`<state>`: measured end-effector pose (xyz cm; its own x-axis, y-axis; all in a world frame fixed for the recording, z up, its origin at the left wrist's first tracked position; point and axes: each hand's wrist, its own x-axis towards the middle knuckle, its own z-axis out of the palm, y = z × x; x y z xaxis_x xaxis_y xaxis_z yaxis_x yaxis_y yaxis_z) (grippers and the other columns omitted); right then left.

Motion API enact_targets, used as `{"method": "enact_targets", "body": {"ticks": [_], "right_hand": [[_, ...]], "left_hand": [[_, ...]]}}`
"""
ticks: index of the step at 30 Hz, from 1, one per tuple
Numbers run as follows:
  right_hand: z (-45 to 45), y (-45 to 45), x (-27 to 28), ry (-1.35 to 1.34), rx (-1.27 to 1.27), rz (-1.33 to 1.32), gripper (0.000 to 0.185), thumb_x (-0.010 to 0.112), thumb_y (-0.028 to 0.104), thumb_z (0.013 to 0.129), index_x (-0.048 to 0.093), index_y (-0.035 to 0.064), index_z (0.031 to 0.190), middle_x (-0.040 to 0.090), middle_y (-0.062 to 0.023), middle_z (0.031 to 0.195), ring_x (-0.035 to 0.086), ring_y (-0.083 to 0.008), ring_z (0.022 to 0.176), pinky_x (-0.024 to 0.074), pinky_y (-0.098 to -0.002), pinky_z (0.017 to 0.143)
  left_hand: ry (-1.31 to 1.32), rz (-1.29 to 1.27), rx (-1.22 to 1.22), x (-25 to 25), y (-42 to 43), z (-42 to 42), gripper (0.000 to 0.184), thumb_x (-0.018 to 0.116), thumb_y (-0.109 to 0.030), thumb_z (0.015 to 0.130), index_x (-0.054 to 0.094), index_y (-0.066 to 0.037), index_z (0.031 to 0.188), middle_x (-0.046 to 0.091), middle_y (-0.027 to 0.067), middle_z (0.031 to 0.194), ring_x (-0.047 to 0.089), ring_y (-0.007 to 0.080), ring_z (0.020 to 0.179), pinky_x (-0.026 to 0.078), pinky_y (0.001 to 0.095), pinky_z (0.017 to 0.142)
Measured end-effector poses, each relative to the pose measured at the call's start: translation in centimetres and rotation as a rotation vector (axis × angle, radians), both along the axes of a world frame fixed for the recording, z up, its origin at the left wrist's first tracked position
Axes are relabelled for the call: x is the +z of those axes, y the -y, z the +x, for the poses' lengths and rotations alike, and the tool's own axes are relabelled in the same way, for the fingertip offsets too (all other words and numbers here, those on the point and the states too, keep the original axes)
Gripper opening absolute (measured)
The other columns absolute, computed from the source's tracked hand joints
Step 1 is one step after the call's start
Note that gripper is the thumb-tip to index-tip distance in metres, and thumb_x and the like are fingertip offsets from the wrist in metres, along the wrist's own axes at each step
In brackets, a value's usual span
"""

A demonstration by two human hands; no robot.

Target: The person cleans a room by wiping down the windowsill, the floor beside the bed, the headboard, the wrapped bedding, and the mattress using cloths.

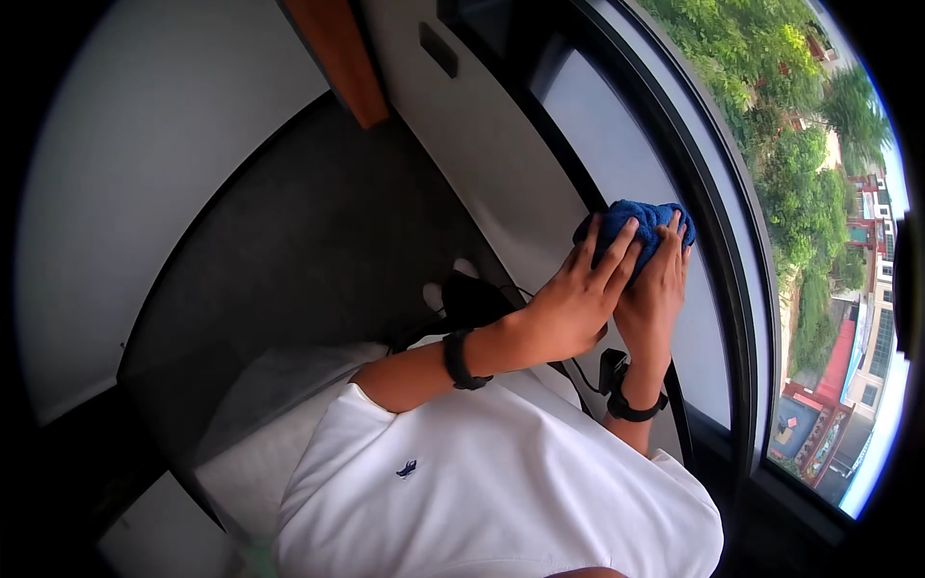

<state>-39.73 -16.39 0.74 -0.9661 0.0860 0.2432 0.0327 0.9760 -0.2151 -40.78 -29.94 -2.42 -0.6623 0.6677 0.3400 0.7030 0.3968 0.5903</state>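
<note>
A bunched blue cloth (644, 210), like a towel, is pressed against the pale panel (617, 135) beside the dark window frame. My left hand (578, 299) lies over the cloth's near left side, its fingers bent onto the folds. Close beside it, my right hand (653, 284) grips the cloth from the right, with fingertips near its far edge. Both hands are close together and partly cover the cloth. A black band sits on each wrist, and the right one carries a small black box (613, 371).
The black window frame (718, 207) curves along the right, with trees (805, 183) and buildings outside. A white wall (462, 125) runs below the window. Dark floor (289, 222), an orange-brown panel (337, 58) and white covered material (260, 453) are to the left.
</note>
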Motion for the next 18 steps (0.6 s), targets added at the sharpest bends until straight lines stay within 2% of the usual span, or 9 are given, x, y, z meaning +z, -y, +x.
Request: {"method": "enact_targets", "body": {"ticks": [5, 10, 11, 12, 14, 15, 18], "right_hand": [[-0.5, 0.4, 0.0, -0.002, -0.058, 0.008, 0.056, 0.066, 0.020, 0.085, 0.044, -0.0061, 0.129, 0.041, -0.0266, 0.145, 0.039, -0.0435, 0.135, 0.0251, -0.0515, 0.115], [-1.1, 0.9, 1.0, -0.017, -0.055, -0.063, 0.054, 0.067, 0.015, 0.083, 0.045, -0.0041, 0.128, 0.041, -0.0263, 0.145, 0.039, -0.0434, 0.134, 0.0258, -0.0512, 0.115], [-1.4, 0.8, 1.2, 0.008, -0.045, -0.068, 0.056, 0.069, 0.005, 0.076, 0.045, -0.0031, 0.127, 0.040, -0.0254, 0.146, 0.038, -0.0429, 0.136, 0.0257, -0.0518, 0.115], [-2.0, 0.8, 1.4, 0.004, -0.059, -0.072, 0.056, 0.069, 0.005, 0.076, 0.045, -0.0031, 0.127, 0.040, -0.0254, 0.146, 0.038, -0.0429, 0.136, 0.0257, -0.0518, 0.115], [-3.3, 1.4, 1.9, 0.021, 0.051, -0.053, 0.065, 0.072, -0.003, 0.069, 0.044, -0.0028, 0.128, 0.042, -0.0242, 0.144, 0.036, -0.0421, 0.137, 0.0257, -0.0527, 0.115], [-3.6, 1.7, 2.2, 0.034, 0.063, -0.047, 0.079, 0.074, -0.006, 0.064, 0.041, -0.0023, 0.135, 0.050, -0.0235, 0.137, 0.035, -0.0415, 0.138, 0.0263, -0.0536, 0.114], [-4.9, 3.1, 2.4, 0.026, -0.027, -0.091, 0.089, 0.076, -0.003, 0.063, 0.036, -0.0016, 0.142, 0.056, -0.0208, 0.130, 0.037, -0.0402, 0.138, 0.0276, -0.0536, 0.114]], "left_hand": [[-0.003, 0.015, -0.012, 0.4, 0.3, -0.7, 0.092, 0.074, -0.017, 0.075, 0.023, 0.014, 0.144, 0.011, 0.0339, 0.152, 0.020, 0.0620, 0.135, 0.035, 0.0582, 0.109], [-0.050, 0.047, 0.034, -0.1, 0.6, -1.2, 0.090, 0.074, -0.015, 0.075, 0.023, 0.009, 0.146, 0.016, 0.0286, 0.153, 0.030, 0.0614, 0.131, 0.038, 0.0562, 0.107], [-0.032, 0.111, 0.042, -0.7, 1.0, -1.8, 0.087, 0.073, -0.012, 0.076, 0.027, 0.001, 0.148, 0.018, 0.0224, 0.155, 0.034, 0.0546, 0.133, 0.037, 0.0577, 0.107], [-0.034, 0.108, 0.027, -1.4, 1.7, -2.7, 0.087, 0.073, -0.012, 0.076, 0.027, 0.001, 0.148, 0.018, 0.0224, 0.155, 0.034, 0.0546, 0.133, 0.037, 0.0577, 0.107], [-0.090, 0.097, -0.026, -2.9, 3.6, -4.4, 0.083, 0.071, -0.008, 0.076, 0.030, -0.008, 0.148, 0.019, 0.0168, 0.157, 0.037, 0.0447, 0.135, 0.037, 0.0586, 0.107], [-0.083, 0.129, -0.029, -3.2, 4.0, -5.1, 0.081, 0.070, -0.005, 0.076, 0.033, -0.015, 0.148, 0.022, 0.0130, 0.157, 0.040, 0.0374, 0.135, 0.037, 0.0597, 0.106], [-0.073, 0.125, -0.091, -3.0, 5.7, -7.2, 0.078, 0.068, -0.003, 0.077, 0.035, -0.016, 0.146, 0.029, 0.0124, 0.154, 0.042, 0.0369, 0.133, 0.038, 0.0565, 0.107]]}}
